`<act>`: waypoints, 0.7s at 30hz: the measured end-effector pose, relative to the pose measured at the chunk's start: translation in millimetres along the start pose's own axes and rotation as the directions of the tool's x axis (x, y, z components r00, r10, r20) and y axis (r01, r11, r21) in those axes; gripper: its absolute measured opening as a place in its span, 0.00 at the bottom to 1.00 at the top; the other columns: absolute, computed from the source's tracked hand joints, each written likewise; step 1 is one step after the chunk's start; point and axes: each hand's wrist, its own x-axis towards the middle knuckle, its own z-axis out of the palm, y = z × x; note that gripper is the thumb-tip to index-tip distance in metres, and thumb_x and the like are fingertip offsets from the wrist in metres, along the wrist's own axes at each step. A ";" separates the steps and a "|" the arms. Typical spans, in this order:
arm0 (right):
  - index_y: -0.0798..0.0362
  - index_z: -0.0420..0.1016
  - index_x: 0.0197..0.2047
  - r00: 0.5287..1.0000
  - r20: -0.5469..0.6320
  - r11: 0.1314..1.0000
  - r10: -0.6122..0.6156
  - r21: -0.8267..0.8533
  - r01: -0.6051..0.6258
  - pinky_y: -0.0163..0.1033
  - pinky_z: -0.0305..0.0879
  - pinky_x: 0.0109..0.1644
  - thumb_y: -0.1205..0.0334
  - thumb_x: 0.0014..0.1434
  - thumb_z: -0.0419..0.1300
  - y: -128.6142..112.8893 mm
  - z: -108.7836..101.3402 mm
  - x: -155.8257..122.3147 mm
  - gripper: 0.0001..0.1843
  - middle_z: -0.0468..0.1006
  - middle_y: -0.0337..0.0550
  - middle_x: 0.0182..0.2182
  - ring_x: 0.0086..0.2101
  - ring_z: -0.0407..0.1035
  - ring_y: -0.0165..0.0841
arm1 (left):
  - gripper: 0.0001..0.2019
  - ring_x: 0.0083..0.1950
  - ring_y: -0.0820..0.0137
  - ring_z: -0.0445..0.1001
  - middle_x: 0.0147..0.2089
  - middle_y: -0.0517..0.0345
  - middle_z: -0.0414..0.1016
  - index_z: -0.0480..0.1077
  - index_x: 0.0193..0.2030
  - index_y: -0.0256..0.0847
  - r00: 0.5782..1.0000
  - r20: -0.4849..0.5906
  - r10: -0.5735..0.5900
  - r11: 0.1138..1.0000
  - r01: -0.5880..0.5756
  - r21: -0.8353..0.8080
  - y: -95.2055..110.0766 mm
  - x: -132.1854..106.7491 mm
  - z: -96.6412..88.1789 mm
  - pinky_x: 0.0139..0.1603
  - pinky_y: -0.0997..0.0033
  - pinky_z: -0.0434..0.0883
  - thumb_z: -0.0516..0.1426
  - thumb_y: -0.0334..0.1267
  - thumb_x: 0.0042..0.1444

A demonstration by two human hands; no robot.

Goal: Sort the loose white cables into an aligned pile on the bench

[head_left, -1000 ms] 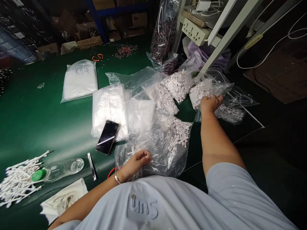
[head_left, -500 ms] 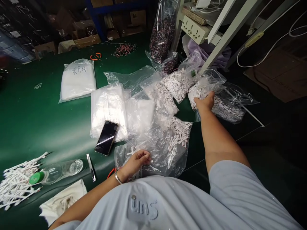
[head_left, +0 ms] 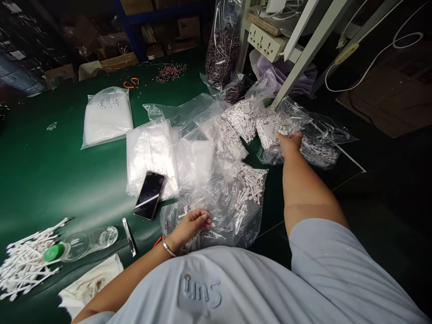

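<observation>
My left hand [head_left: 191,225] is closed in a pinch over a large clear plastic bag [head_left: 232,225] near my body, apparently with a fold of its film between thumb and fingers. White stick-like pieces [head_left: 251,184] lie at that bag's far right end. Further off, my right hand [head_left: 290,143] grips the right edge of a clear bag of small white pieces [head_left: 270,132], which bears a pale label. Its thumb lies on the bag; the other fingertips are partly hidden. Another filled bag [head_left: 319,150] is just right of that hand.
More filled bags [head_left: 243,117] lie to the left. A phone [head_left: 149,194] rests on stacked clear bags [head_left: 151,153]. At lower left are a bottle [head_left: 84,245], a box cutter [head_left: 128,237], a cloth [head_left: 92,283] and loose white sticks [head_left: 27,265]. A slanted white post [head_left: 307,49] stands behind.
My right hand has shifted slightly right against the bag, and the bag's pale label shows more clearly. The left hand stays in place. The whole view has swung a little.
</observation>
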 end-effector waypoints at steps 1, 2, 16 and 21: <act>0.55 0.60 0.57 0.999 -0.033 0.999 0.002 -0.048 -0.004 0.53 0.61 0.59 0.62 0.43 0.70 -6.0 -3.3 -3.0 0.39 0.67 0.55 0.54 0.55 0.64 0.45 | 0.27 0.33 0.73 0.73 0.33 0.57 0.76 0.71 0.36 0.37 1.000 -0.007 0.014 1.000 -0.014 0.008 -0.4 -1.2 0.3 0.39 0.71 0.67 0.66 0.59 0.40; 0.56 0.59 0.60 0.998 -0.058 0.996 -0.003 -0.094 -0.002 0.56 0.55 0.63 0.62 0.42 0.71 -12.3 -7.1 -7.5 0.43 0.63 0.59 0.57 0.59 0.58 0.49 | 0.27 0.33 0.73 0.73 0.33 0.57 0.76 0.71 0.36 0.37 0.999 -0.013 0.033 0.999 -0.032 0.023 -0.5 -3.1 0.8 0.40 0.71 0.67 0.66 0.59 0.41; 0.57 0.55 0.64 0.759 0.238 0.752 -0.606 -0.142 0.644 0.59 0.55 0.64 0.57 0.44 0.67 6.7 -60.5 -161.0 0.46 0.59 0.62 0.61 0.60 0.58 0.52 | 0.22 0.40 0.70 0.73 0.37 0.54 0.74 0.70 0.38 0.38 0.905 -0.036 0.425 0.888 -0.409 0.210 -6.5 -89.5 -18.2 0.47 0.66 0.70 0.61 0.57 0.51; 0.53 0.57 0.66 0.569 0.416 0.655 -0.710 0.094 0.750 0.58 0.71 0.50 0.47 0.46 0.63 -6.3 -59.9 -222.1 0.46 0.61 0.62 0.61 0.49 0.72 0.52 | 0.16 0.38 0.69 0.72 0.35 0.54 0.75 0.73 0.38 0.38 0.776 -0.252 0.579 0.792 -0.461 0.401 -27.8 -140.5 -46.9 0.43 0.68 0.69 0.57 0.51 0.56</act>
